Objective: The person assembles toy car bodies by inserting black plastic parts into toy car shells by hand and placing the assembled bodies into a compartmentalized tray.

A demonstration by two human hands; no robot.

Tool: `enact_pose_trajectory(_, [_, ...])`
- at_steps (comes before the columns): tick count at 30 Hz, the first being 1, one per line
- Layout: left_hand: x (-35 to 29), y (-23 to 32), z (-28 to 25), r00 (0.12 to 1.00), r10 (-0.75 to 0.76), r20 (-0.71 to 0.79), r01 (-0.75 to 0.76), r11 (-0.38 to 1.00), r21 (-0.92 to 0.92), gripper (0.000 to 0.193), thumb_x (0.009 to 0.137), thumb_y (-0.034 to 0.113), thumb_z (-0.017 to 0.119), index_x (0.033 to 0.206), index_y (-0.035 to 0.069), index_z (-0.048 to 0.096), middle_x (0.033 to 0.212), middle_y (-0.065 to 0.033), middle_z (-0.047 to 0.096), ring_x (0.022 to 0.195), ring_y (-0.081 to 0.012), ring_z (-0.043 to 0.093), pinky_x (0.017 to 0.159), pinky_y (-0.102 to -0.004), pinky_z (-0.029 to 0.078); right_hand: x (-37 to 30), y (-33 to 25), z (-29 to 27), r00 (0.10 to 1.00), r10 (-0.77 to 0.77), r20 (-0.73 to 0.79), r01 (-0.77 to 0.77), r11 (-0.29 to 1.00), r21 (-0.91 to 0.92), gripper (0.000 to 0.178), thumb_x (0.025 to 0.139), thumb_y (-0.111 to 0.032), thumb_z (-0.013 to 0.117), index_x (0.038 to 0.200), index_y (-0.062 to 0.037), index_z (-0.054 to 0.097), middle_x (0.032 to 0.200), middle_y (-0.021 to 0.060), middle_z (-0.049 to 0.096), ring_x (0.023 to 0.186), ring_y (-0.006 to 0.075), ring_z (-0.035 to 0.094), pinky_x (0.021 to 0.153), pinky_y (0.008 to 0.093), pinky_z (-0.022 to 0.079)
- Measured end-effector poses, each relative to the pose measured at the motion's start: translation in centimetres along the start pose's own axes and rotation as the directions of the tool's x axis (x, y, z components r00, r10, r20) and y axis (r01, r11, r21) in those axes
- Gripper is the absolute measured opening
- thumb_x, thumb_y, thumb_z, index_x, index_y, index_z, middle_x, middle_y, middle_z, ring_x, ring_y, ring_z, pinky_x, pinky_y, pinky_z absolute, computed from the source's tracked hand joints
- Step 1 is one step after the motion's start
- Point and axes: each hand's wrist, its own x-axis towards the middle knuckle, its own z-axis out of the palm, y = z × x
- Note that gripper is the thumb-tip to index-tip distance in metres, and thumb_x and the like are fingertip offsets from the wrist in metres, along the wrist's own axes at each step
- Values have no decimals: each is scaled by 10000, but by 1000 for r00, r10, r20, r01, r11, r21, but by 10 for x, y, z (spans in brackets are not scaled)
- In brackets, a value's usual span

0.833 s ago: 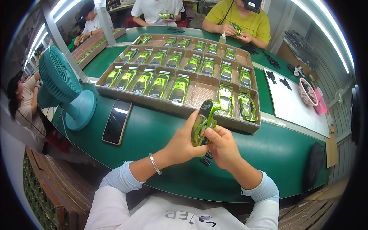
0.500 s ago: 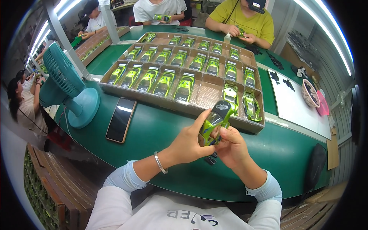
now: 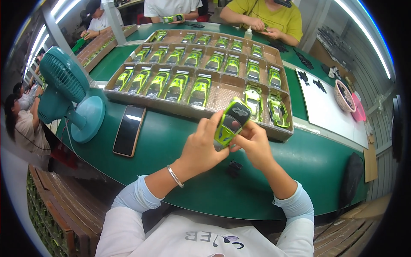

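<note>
Both hands, left hand [image 3: 200, 147] and right hand [image 3: 253, 144], stay clamped around the green toy car body [image 3: 230, 123], now lifted and tilted higher than 0.8 s ago, just in front of the cardboard tray [image 3: 282, 133], suggesting inspection or fitting continues.

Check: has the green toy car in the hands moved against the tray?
No: the green toy car stays in both hands, overlapping the cardboard tray's near edge.
</note>
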Motion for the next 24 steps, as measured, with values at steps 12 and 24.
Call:
enact_pose_trajectory(12, [4,0,-4,998,37,51,-39,998,42,813,584,124,689,1288,92,284,882,-130,500,734,-311,553,615,-369,474,-7,-15,0,973,-227,47,140,413,-900,195,744,-144,502,638,19,486,535,196,526,507,341,545,494,419,438])
enact_pose_trajectory(24, [2,-2,-18,956,-272,105,178,259,-949,453,838,224,446,1189,-54,380,1047,-153,525,875,-201,541,770,-306,430,-5,-11,0,983,-174,-61,94,757,-647,331,828,-234,453,595,-11,525,475,126,520,393,214,514,385,315,375])
